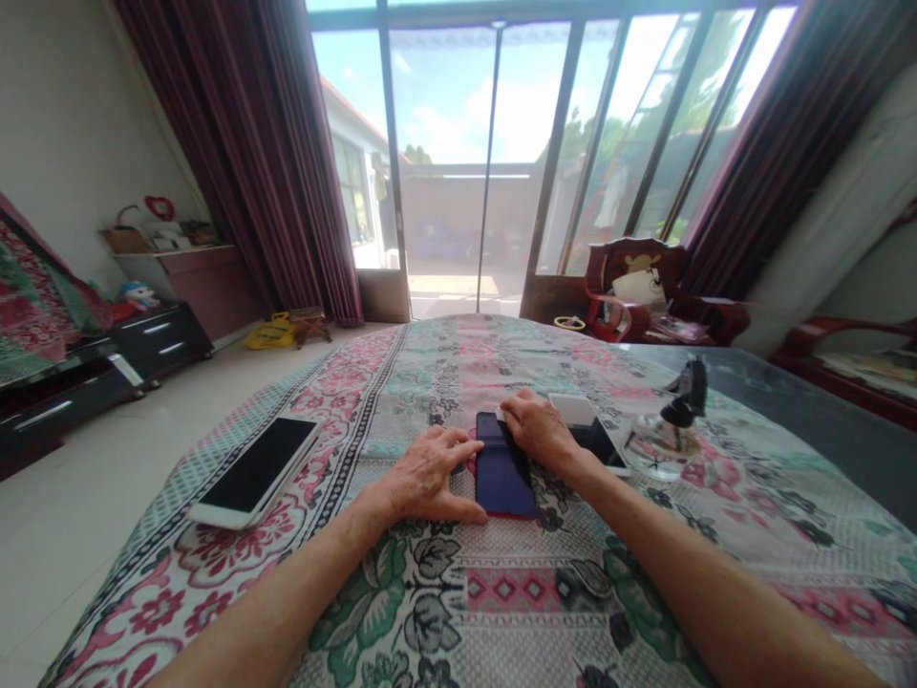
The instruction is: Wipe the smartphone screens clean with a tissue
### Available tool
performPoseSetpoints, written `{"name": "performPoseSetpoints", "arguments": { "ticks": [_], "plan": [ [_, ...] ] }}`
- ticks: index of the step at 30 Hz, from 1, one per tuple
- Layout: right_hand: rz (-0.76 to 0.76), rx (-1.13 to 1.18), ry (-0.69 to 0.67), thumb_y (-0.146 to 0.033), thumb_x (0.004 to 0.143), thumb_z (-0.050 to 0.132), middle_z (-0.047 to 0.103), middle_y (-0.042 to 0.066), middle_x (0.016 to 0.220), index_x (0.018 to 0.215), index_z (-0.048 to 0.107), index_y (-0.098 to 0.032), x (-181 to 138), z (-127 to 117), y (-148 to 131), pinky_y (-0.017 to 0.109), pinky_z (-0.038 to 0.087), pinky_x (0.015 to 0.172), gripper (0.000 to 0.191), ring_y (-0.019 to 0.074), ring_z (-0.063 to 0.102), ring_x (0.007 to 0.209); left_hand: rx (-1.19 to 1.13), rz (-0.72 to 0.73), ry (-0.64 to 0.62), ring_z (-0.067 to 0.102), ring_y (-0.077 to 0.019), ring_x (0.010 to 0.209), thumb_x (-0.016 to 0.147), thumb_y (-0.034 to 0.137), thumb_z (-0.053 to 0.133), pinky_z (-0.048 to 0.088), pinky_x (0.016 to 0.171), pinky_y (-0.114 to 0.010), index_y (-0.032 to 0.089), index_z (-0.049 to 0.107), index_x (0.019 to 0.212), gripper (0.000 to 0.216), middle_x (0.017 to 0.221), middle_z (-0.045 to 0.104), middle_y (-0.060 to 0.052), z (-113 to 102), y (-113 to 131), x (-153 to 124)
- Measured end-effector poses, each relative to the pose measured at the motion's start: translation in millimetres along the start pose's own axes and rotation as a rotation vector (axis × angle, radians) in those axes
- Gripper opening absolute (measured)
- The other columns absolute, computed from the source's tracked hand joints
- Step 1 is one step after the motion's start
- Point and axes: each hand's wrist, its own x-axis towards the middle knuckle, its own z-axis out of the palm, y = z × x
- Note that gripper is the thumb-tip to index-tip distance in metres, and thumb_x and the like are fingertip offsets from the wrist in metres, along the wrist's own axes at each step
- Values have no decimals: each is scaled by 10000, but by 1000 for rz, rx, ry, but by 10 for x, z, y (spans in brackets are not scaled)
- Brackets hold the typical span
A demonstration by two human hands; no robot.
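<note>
A dark smartphone (505, 478) with a reddish lower edge lies face up on the patterned tablecloth in front of me. My left hand (435, 478) rests at its left side, fingers and thumb spread, with fingertips touching the edge. Over the upper right of the screen, my right hand (536, 425) is closed, fingers pressed together on a small white piece (502, 417), perhaps cloth or paper. Partly behind my right wrist lies a white-framed phone (598, 441). Farther left is a larger white device with a black screen (262, 468), apparently on top of another flat item.
A clear spray bottle with a black trigger head (663, 440) stands right of the phones. The floral tablecloth (401, 602) covers the round table. Beyond it are a carved wooden chair (634, 287), glass doors (458, 191), a black cabinet (161, 334) and a yellow bag (272, 331) on the floor.
</note>
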Motion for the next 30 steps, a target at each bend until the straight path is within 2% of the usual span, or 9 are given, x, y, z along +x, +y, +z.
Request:
{"name": "performPoseSetpoints", "arguments": {
  "ticks": [6,13,17,24,30],
  "plan": [
    [-24,-6,11,-272,950,398,589,59,964,932,666,-189,4,18,4,228,380,735,281,139,566,819,-21,-37,-26,461,-291,1139,599,641,727,403,1007,-434,258,474,1309,845,1282,508,-70,-12,13,3],
    [-233,-59,-10,-235,945,405,596,64,983,866,668,-190,52,26,-121,232,372,805,278,153,539,941,-26,-51,-30,455,-294,1149,591,658,725,404,1004,-444,279,487,1305,843,1280,505,-65,-18,22,6],
    [-192,-65,-64,-248,943,396,613,74,976,837,685,-188,110,-37,-137,239,373,782,314,163,552,926,-36,-60,-42,460,-303,1148,585,645,736,403,996,-464,291,492,1305,839,1275,506,-66,-25,26,15],
    [-76,-104,-74,-265,926,400,628,70,928,789,700,-186,126,-91,122,248,358,676,338,163,574,809,-44,-51,-25,464,-292,1138,573,623,756,401,1002,-446,264,502,1298,848,1289,501,-76,7,0,20],
    [-138,-75,-53,-274,948,391,620,71,948,834,701,-182,109,-51,174,227,362,734,343,151,568,858,-34,-72,-44,454,-303,1158,581,639,738,394,1003,-460,290,480,1312,850,1302,489,-67,9,0,11]
  ]
}}
